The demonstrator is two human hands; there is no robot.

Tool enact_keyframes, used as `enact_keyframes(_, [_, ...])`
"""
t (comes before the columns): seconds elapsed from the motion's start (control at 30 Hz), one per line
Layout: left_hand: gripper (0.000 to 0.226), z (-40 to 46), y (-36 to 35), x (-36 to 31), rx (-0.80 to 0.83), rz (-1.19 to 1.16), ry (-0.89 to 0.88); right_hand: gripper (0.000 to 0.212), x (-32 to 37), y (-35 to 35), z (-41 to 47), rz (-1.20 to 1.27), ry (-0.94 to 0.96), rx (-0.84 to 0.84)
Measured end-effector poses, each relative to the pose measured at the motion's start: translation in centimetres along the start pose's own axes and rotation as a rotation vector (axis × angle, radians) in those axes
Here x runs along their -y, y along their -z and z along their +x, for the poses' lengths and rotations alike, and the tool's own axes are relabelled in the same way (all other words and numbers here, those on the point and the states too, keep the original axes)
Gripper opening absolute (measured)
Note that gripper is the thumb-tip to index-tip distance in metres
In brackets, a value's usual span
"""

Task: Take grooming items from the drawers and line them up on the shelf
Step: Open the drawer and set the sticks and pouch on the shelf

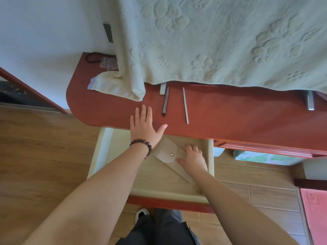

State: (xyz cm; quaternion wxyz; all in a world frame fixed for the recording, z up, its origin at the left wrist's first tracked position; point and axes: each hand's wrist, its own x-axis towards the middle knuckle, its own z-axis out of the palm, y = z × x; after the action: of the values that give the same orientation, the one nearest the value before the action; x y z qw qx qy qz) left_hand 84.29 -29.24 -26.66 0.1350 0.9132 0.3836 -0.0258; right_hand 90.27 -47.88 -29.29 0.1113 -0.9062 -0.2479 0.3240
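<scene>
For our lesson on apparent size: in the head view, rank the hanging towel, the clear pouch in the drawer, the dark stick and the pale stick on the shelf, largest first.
1. Hanging towel, by far the largest.
2. Clear pouch, partly hidden by the right hand.
3. Dark stick and pale stick: similar, left unranked; the dark one looks thicker, the pale one longer.

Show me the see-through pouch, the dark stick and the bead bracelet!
see-through pouch [166,152]: head view, on its rounded flap.
dark stick [165,101]: head view, mid-length.
bead bracelet [141,143]: head view, beads atop the left wrist.
</scene>
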Motion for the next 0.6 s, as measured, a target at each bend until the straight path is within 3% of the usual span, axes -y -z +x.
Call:
enact_keyframes(0.07, [0.089, 0.0, 0.0, 0.0, 0.014, 0.024, 0.004, 0.074, 0.3, -0.9, 0.4, -0.034, -0.014, 0.036])
enact_keyframes(0.2, [0.089, 0.1, 0.1, 0.1, 0.058, 0.068, 0.002, 0.072, 0.6, -1.7, 0.5, -0.075, -0.068, -0.004])
enact_keyframes(0.47, [0.09, 0.2, 0.4, 0.2, 0.117, 0.079, -0.004, 0.027, 0.9, -1.8, -1.6, 0.11, -0.089, -0.047])
enact_keyframes(0.6, [0.091, 0.2, 0.3, 0.2, 0.106, 0.057, -0.003, 0.02, 1.1, -0.6, -4.0, 0.153, 0.02, -0.142])
